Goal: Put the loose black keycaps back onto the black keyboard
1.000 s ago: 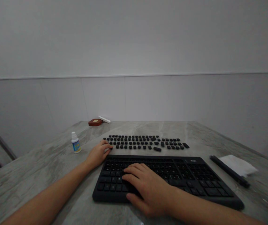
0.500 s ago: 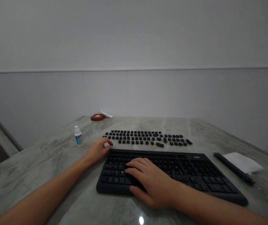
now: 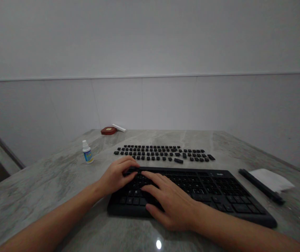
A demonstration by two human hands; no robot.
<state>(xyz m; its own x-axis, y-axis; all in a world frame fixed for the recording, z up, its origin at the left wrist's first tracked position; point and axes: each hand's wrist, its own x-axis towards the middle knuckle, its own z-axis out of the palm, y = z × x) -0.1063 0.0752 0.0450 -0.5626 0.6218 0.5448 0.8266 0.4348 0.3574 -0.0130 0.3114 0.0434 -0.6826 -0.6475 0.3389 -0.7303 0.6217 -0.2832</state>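
A black full-size keyboard [image 3: 128, 212] lies on the table in front of me, with keycaps gone from part of it and others in place. My left hand [image 3: 120, 176] is over its upper left corner, thumb and fingers curled together in a pinch. A small dark keycap seems to be between the fingertips, mostly hidden. Close beside it, my right hand [image 3: 168, 203] rests on the left half of the keyboard, fingers spread, index fingertip near the left fingertips. Behind the keyboard, loose black keycaps [image 3: 178, 161] lie in several rows.
At the left stands a white bottle with a blue label [image 3: 88, 154]. A reddish-brown case [image 3: 108, 131] and a white strip [image 3: 119, 127] lie near the wall. To the right are a long black bar [image 3: 261, 186] and a white tissue [image 3: 272, 179] on the marbled table [image 3: 60, 185].
My left hand has moved right and nearer, from a keycap at the left of the loose rows to the keyboard's upper left. My right index finger has stretched farther forward.
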